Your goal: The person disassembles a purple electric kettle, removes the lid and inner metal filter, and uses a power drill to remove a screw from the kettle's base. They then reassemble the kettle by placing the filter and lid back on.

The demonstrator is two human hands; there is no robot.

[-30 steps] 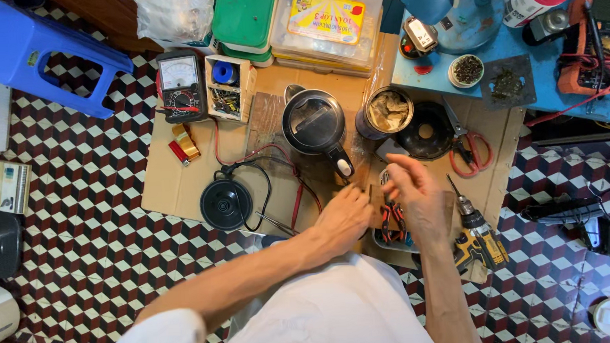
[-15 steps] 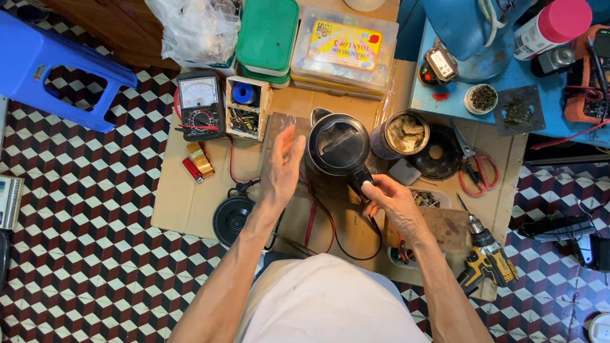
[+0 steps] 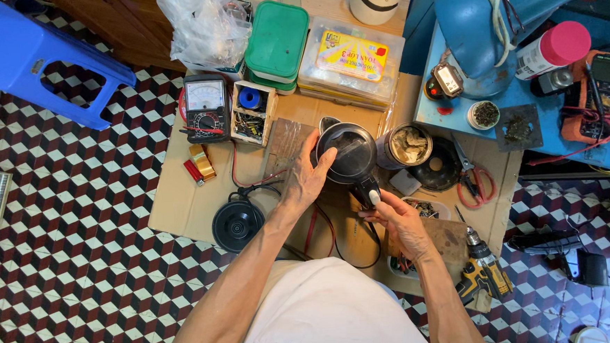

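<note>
A patterned tiled floor [image 3: 81, 274] is seen spread under everything, and a flat sheet of cardboard [image 3: 181, 199] is laid on it as the work surface. A blue plastic stool [image 3: 28, 61] is parked at the upper left, and a blue desk [image 3: 524, 111] is crowded with meters and a pink-capped can at the right. Toward the middle, an electric kettle [image 3: 346, 155] is stood upright on the cardboard, lid open, its dark inside shown. The kettle's left wall is cupped by the left hand [image 3: 305, 182], fingers spread along the rim. The black handle is pinched at its lower end by the right hand [image 3: 398, 219], closed round it. By its look, the kettle is judged rigid, fairly light when empty, smooth-walled and a little slippery; the handle is reckoned the sure hold, with the body steadied from the side. Smaller things are scattered about: the round black kettle base [image 3: 238, 225], an analogue multimeter [image 3: 206, 107], a yellow cordless drill [image 3: 484, 273], red-handled scissors [image 3: 476, 183].
</note>
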